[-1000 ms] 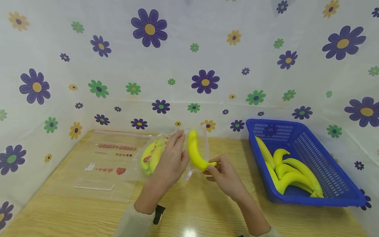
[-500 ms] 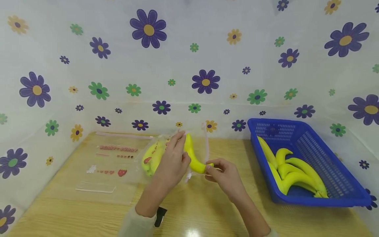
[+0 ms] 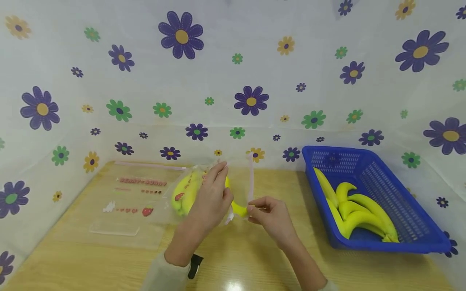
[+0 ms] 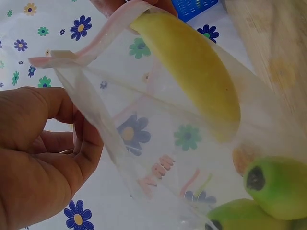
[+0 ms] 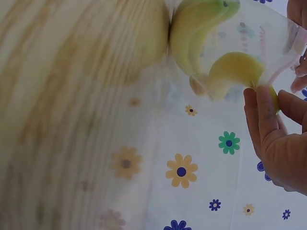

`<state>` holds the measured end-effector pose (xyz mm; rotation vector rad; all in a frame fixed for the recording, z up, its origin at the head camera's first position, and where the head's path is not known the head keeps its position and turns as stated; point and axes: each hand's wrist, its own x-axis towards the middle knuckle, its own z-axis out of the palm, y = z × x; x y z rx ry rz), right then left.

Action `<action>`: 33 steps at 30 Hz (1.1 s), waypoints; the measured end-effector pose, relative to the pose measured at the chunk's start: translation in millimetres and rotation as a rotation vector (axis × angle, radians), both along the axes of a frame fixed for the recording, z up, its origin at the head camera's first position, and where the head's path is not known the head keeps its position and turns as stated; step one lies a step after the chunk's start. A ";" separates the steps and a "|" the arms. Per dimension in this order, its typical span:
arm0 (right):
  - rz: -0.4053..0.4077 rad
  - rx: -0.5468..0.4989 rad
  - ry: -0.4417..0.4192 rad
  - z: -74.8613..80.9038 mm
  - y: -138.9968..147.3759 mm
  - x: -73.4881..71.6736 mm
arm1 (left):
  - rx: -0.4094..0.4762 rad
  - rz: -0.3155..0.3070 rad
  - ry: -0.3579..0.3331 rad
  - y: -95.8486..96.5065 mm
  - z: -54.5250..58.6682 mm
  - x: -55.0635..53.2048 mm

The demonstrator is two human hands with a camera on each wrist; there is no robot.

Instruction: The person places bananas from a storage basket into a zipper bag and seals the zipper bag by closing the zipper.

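Observation:
A clear zip bag with a pink zip edge stands open toward the right, several yellow-green bananas in its left part. My left hand holds the bag's side; in the left wrist view its curled fingers pinch the film below the zip slider. With thumb and fingers, my right hand pinches the end of one yellow banana at the mouth. Most of that banana lies inside the bag, partly hidden behind my left hand in the head view.
A blue plastic basket with several bananas stands on the right. Another clear zip bag, printed with strawberry and bunny pictures, lies flat on the left of the wooden table. Flowered cloth walls rise behind and at the sides.
My right hand has moved slightly left and pushed the banana from the mouth deeper into the bag, behind my left hand. The left hand has stayed nearly still on the bag.

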<state>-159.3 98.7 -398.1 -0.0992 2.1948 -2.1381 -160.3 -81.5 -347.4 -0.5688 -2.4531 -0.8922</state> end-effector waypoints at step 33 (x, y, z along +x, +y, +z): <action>-0.081 0.066 0.067 -8.1 -12.1 -2.8 | -0.011 -0.040 0.037 3.4 -6.3 2.5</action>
